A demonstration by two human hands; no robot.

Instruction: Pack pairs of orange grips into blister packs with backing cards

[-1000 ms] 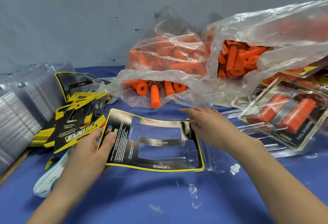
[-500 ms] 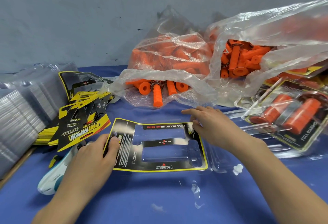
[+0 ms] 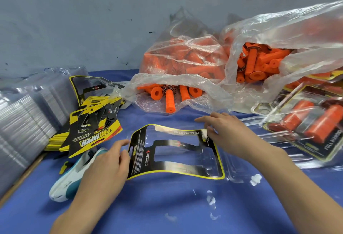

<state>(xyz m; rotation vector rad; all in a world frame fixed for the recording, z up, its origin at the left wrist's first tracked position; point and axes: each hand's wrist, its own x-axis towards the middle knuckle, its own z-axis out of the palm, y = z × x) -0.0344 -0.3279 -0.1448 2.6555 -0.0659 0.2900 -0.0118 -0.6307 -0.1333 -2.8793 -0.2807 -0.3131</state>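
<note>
Both hands bow a card on the blue counter

Left hand and right hand each grip an end of the black, yellow-edged backing card.

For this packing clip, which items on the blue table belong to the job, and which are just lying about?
Part of the job:
- black-and-yellow backing card held by left hand and right hand
- loose orange rubber grips in clear plastic bags
- stack of clear blister shells
- pile of spare cards
- finished packs

Lying about:
- white-and-teal handheld tool
- white plastic scraps
</note>
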